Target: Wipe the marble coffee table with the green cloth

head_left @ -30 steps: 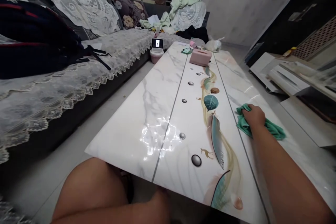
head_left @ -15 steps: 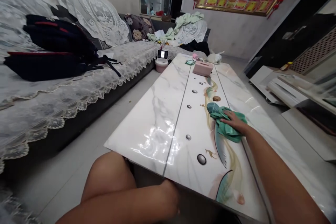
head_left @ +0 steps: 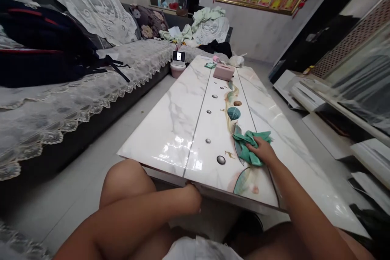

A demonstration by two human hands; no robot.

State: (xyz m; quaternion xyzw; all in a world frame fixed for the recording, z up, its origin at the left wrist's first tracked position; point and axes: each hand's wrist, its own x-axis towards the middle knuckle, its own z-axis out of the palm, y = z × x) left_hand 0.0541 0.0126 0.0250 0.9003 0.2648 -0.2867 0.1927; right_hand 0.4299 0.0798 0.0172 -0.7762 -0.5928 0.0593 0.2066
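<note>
A crumpled green cloth lies on the glossy white marble-patterned table, over its printed leaf decoration. My right hand presses down on the cloth, its fingers curled into the folds. My left hand is at the near edge of the table, beside my bent knee; it is turned away and its fingers are hidden.
A pink tissue box stands toward the table's far end, with a clear plastic bag behind it. Left is a lace-covered sofa bearing a dark backpack. A small laptop-like device rests on a pink stool. White cabinets line the right.
My right hand has drawn the cloth nearer along the table, and the round dark leaf print is now uncovered. The view has shifted, with my lap now showing. My left hand stays at the table edge.
</note>
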